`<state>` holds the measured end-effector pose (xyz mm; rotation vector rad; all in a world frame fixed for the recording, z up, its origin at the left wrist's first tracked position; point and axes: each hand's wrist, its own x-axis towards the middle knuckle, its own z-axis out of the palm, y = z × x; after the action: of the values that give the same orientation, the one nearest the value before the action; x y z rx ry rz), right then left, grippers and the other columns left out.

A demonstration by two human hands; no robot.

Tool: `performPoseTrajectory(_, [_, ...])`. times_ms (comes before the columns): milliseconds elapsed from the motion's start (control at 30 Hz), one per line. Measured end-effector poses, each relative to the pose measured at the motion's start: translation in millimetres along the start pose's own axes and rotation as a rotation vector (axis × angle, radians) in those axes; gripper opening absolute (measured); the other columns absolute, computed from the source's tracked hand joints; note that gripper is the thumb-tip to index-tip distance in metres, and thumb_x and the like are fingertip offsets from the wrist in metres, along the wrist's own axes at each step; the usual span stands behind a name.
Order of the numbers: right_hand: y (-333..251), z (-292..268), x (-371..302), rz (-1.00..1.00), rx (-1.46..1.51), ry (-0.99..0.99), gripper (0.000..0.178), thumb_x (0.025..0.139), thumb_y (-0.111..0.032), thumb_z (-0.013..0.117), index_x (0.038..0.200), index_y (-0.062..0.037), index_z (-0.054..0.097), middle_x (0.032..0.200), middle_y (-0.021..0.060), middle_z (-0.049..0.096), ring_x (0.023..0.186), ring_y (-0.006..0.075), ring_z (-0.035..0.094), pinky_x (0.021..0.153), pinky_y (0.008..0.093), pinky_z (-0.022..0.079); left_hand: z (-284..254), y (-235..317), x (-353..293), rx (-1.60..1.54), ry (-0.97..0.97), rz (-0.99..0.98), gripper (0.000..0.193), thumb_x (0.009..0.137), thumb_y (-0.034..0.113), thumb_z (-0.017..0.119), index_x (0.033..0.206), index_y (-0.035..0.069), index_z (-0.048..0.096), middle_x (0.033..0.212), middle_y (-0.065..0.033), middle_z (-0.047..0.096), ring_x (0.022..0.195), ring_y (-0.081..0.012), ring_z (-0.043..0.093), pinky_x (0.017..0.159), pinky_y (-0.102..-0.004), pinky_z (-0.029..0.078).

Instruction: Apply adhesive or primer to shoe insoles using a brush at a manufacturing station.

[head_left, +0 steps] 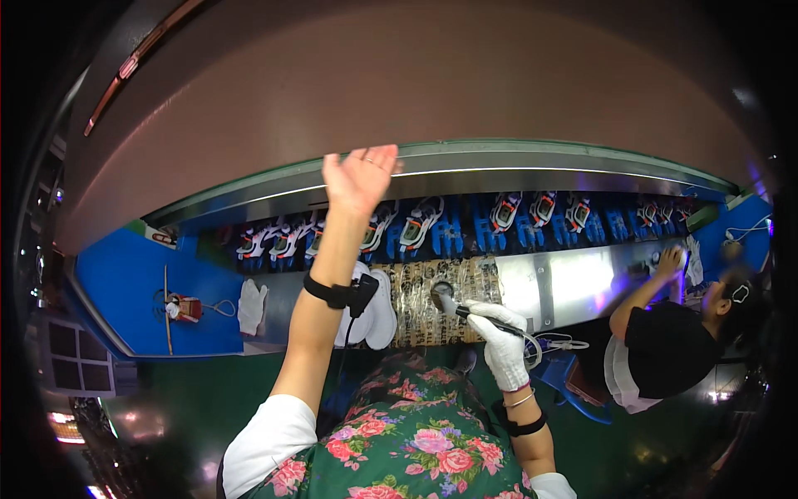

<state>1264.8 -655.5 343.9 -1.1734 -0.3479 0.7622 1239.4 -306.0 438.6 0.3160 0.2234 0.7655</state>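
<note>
My bare left hand (362, 179) reaches far forward with its palm showing and fingers stretched out, holding nothing. It is over the metal edge of the long brown panel. My right hand (502, 349) wears a white knitted glove and is closed around the dark handle of a brush (447, 298). A thin hose or cable loops from the brush around the glove. The bristles are over a worn, tape-covered strip of the bench (411, 312). Left of that strip lie white shoe soles (381, 309) side by side, partly hidden by my left forearm.
Behind the bench, several white-and-grey shoe uppers (420, 224) stand in a row among blue racks (490, 234). A white glove (252, 306) and a red-labelled item (188, 308) lie left. A co-worker in black (669, 341) works at right, beside a blue stool (582, 389).
</note>
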Motion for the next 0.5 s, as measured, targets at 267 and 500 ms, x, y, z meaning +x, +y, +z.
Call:
performPoseTrajectory(267, [4.3, -26.2, -11.4, -0.030, 0.137, 0.211, 0.021, 0.084, 0.008, 0.071, 0.105, 0.0058, 0.073, 0.107, 0.0152, 0.074, 0.091, 0.0168, 0.070, 0.080, 0.0256, 0.056, 62.6, -143.5, 93.0, 1.526, -0.207, 0.534, 0.054, 0.092, 0.035, 0.069, 0.131, -0.001, 0.058, 0.129, -0.0199, 0.062, 0.120, -0.0321, 0.060, 0.099, -0.0440, 0.049])
performPoseTrajectory(500, [22.9, -40.1, -31.9, 0.039, 0.167, 0.275, 0.022, 0.084, 0.007, 0.071, 0.106, 0.0048, 0.073, 0.104, 0.0127, 0.075, 0.087, 0.0145, 0.069, 0.075, 0.0245, 0.055, 72.9, -148.1, 123.9, 1.914, -0.402, 0.734, 0.050, 0.088, 0.033, 0.075, 0.128, 0.004, 0.063, 0.123, -0.0180, 0.067, 0.115, -0.0310, 0.064, 0.097, -0.0415, 0.050])
